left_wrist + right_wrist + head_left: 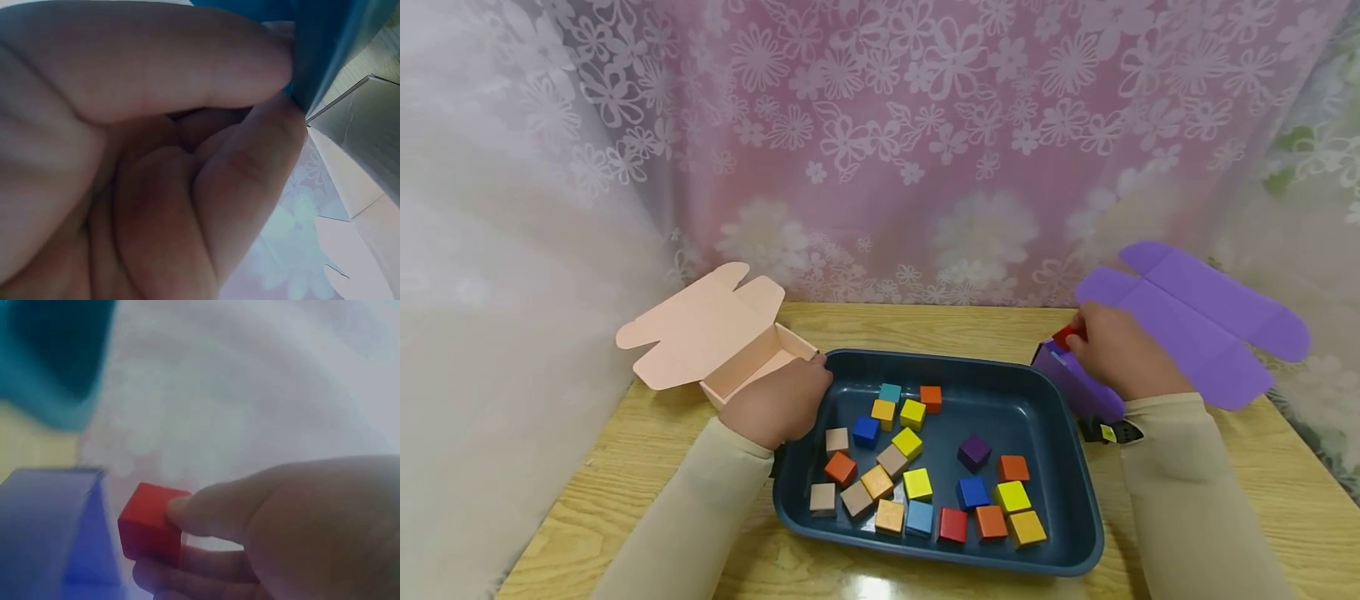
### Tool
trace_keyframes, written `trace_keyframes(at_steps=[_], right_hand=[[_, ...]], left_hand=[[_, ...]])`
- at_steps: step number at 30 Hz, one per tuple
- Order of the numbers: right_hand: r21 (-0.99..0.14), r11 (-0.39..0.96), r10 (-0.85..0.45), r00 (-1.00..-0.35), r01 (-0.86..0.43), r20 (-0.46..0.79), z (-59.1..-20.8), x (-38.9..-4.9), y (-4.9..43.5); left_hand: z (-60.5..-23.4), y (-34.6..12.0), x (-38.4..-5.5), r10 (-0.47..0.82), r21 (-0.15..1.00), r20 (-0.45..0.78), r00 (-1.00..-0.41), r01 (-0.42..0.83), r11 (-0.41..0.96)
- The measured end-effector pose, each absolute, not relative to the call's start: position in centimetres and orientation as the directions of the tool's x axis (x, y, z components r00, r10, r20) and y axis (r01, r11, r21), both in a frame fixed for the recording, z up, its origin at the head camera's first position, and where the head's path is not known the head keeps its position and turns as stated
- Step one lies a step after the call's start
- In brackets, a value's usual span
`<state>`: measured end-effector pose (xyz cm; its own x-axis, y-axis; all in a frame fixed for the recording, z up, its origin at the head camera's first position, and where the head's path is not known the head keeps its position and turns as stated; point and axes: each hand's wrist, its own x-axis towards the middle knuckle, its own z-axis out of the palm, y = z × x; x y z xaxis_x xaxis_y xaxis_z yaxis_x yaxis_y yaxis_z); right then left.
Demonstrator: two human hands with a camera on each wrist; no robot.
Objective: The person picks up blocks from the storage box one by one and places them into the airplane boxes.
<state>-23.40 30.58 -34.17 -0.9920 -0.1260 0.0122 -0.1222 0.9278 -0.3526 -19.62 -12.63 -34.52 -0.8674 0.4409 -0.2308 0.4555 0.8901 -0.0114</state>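
Observation:
A red cube (150, 522) is pinched between the thumb and fingers of my right hand (1116, 350). That hand is at the open purple box (1078, 387), and the cube shows beside the box's wall in the right wrist view. My left hand (782, 404) grips the far left rim of the dark blue tray (925, 359); thumb and finger close on the rim (315, 56) in the left wrist view. Inside the tray lie several coloured cubes, among them a dark purple cube (974, 452) and a teal cube (890, 392).
An open peach box (730, 387) stands left of the tray, its lid (700, 325) folded back. The purple lid (1195, 317) leans out to the right. Everything rests on a wooden table (880, 315), with a pink flowered curtain (880, 208) behind.

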Motion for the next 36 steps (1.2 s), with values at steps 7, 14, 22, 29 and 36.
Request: trace_keyframes(at_steps=[7, 14, 22, 29, 36], right_hand=[[-0.34, 0.94, -0.063, -0.995, -0.034, -0.074, -35.9, -24.4, 32.5], [-0.325, 0.945, -0.09, -0.986, -0.04, -0.142, -37.7, -25.7, 32.9], [-0.343, 0.939, -0.098, -0.979, -0.031, -0.179, -38.5, -25.6, 32.7], [-0.341, 0.939, -0.1, -0.982, -0.039, -0.162, -38.0, -25.6, 32.4], [-0.293, 0.939, -0.19, -0.982, -0.182, 0.002, -33.8, -22.4, 28.0]], left_hand=[[-34.7, -12.6, -19.7, 0.426, -0.01, -0.239, -0.873, 0.441, 0.898], [-34.6, -12.5, -19.7, 0.423, -0.011, -0.247, -0.872, 0.439, 0.898], [-34.7, -12.5, -19.8, 0.43, -0.046, -0.236, -0.871, 0.452, 0.891], [-34.7, -12.7, -19.6, 0.449, -0.078, -0.219, -0.866, 0.474, 0.877], [-34.8, -12.8, -19.9, 0.463, -0.058, -0.213, -0.86, 0.484, 0.873]])
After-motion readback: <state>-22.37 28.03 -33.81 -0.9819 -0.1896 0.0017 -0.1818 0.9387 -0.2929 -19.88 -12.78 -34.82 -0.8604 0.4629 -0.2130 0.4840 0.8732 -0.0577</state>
